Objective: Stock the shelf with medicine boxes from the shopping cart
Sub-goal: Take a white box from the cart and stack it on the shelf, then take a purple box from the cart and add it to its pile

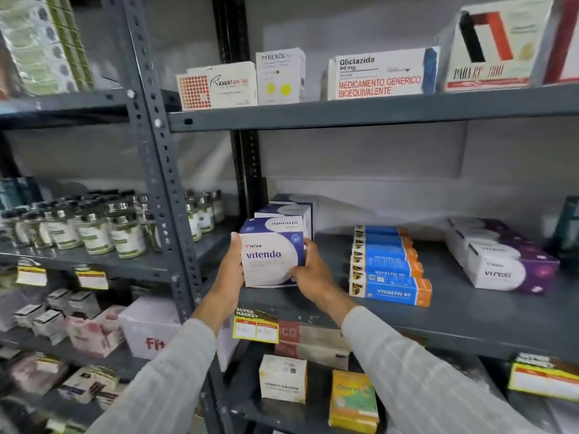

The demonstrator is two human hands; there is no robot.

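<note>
A white and dark-blue Vitendo box (272,255) stands at the left end of the grey middle shelf (454,311), in front of two more Vitendo boxes (288,211) lined up behind it. My left hand (231,267) presses its left side and my right hand (308,270) holds its right side and lower corner. Both hands grip this front box. The shopping cart is out of view.
Blue and orange Vivalyn boxes (388,270) and purple Vifest boxes (507,261) lie further right on the same shelf. A grey upright post (166,195) stands just left of my hands. Small bottles (94,227) fill the left shelf; more boxes sit above and below.
</note>
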